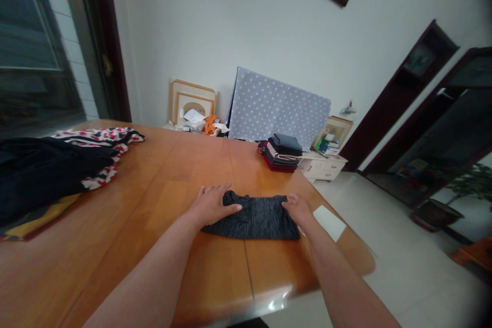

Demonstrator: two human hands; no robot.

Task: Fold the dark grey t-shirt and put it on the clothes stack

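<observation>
A dark grey heathered garment [265,218], folded into a flat band, lies on the wooden table [184,271] in front of me. My left hand [213,206] rests at its left end, thumb spread away from the fingers, beside a bunched, crumpled part of the cloth. At the upper right corner, my right hand [298,209] pinches the garment's edge between thumb and fingers. The lower edge of the cloth lies flat on the wood.
A stack of folded clothes [282,152] stands near the table's far edge. Unfolded dark and patterned clothes [57,169] are heaped at the left. White paper [329,223] lies right of my right hand. Behind the table stand a dotted grey cloth [277,105] and a white cabinet [325,168].
</observation>
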